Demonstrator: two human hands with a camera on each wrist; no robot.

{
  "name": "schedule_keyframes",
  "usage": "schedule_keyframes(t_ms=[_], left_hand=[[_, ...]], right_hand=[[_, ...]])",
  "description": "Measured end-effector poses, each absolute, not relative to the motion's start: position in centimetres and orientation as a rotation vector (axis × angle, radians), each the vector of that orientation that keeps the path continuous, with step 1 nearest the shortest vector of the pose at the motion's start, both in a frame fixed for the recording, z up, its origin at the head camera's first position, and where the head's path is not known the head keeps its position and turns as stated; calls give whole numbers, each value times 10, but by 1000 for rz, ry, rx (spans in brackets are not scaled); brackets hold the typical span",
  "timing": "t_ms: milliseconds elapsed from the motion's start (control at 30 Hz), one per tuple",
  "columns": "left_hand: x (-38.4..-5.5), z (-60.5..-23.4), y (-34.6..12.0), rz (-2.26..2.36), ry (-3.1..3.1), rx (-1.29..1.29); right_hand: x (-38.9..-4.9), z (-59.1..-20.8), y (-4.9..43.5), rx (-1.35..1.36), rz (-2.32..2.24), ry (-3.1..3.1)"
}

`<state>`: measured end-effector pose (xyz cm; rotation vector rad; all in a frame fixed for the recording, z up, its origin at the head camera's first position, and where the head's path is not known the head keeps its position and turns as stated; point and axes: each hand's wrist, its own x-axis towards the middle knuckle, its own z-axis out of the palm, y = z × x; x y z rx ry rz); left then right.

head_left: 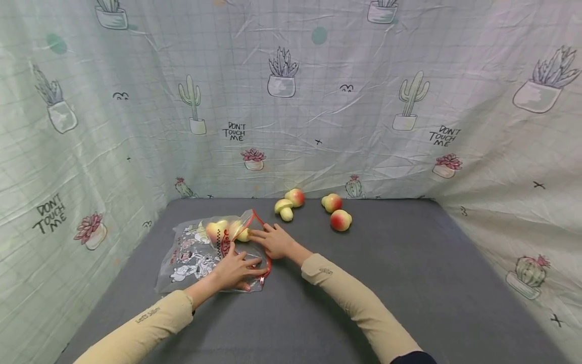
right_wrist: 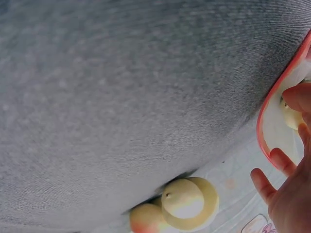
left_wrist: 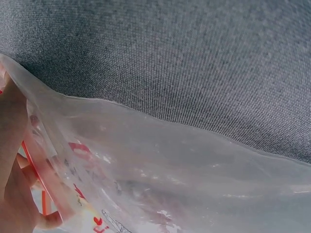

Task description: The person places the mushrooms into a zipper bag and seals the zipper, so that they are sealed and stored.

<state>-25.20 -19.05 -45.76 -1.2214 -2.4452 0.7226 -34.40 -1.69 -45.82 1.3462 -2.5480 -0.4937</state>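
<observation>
I see the clear bag lying left of the frame's centre, its red-edged mouth facing right. My left hand rests on it, fingers spread and unclenched. My right hand, fingers extended, reaches a yellow piece at the mouth. Four mushroom-like pieces lie beyond, around mid-frame.

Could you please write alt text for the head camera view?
A person's left hand rests on a clear printed bag holding yellowish pieces, while the right hand reaches to its red-edged mouth. Beyond, on a dark table, lie one yellow mushroom-shaped piece and three red-and-yellow pieces, before a cactus-print cloth.
</observation>
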Motion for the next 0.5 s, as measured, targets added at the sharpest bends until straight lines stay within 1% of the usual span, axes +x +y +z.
schedule_keyframes(t_ms=[500], left_hand=[[-253,-458,-191,737,-2430,-1210]], right_hand=[[-344,-457,-24,1321,-538,-2567]])
